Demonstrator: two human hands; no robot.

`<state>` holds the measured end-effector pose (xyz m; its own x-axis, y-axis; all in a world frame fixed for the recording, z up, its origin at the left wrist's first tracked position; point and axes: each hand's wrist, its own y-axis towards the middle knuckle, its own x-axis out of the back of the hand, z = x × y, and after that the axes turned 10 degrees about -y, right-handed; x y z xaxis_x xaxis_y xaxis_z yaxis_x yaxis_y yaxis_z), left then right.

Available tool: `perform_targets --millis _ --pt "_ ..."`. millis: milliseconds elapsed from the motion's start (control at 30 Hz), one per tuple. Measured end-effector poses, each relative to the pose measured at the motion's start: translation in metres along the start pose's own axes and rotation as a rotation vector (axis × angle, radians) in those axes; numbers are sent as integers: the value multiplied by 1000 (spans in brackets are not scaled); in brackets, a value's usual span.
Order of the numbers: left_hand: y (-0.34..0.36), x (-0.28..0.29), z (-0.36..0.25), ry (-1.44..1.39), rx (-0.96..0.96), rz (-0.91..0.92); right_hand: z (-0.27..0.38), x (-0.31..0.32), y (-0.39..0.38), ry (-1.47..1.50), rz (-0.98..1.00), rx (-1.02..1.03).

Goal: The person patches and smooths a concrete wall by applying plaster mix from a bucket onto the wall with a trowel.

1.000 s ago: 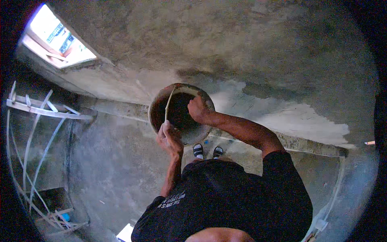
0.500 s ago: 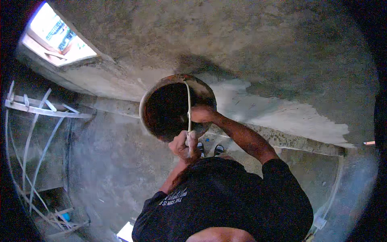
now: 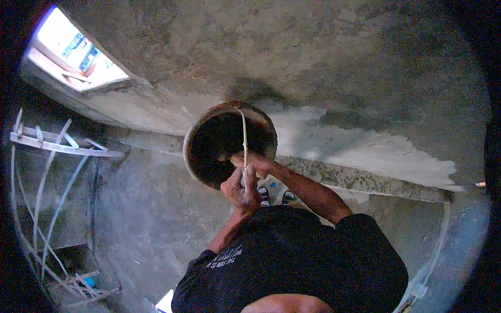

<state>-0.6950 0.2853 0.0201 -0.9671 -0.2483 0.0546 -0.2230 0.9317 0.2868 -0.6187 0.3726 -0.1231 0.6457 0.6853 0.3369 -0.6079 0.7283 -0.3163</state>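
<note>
A round bucket [image 3: 194, 172] with a dark inside and a paler rim is held up in front of me, its mouth facing me. A thin, pale, slightly bent handle [image 3: 243, 128] spans the mouth. My left hand [image 3: 241, 187] is closed around the near end of that handle. My right hand [image 3: 255, 163] reaches into the mouth at the near side, just beyond my left hand. Its fingers fade into the dark interior and blur, so whether they hold anything is hidden.
A grey plastered wall [image 3: 339, 62] with a wet, lighter patch [image 3: 360, 146] rises ahead. Beneath it runs a rough ledge [image 3: 355, 177]. A wooden scaffold [image 3: 62, 146] stands at the left, below a bright window opening [image 3: 78, 52]. My sandalled feet [image 3: 287, 196] are on the floor.
My right hand has moved left and nearer inside the bucket, close to my left hand. My left hand keeps its grip on the handle, and the bucket has tilted slightly.
</note>
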Motion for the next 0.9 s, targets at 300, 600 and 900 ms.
perform_targets --millis 300,600,900 --pt "25 -4 29 -465 158 -335 -12 26 -47 179 -84 5" --pt "26 -48 9 -588 298 -443 41 67 -184 -79 -351 -164" --pt "28 -53 23 -560 349 -338 -85 87 -243 -477 -622 -115"
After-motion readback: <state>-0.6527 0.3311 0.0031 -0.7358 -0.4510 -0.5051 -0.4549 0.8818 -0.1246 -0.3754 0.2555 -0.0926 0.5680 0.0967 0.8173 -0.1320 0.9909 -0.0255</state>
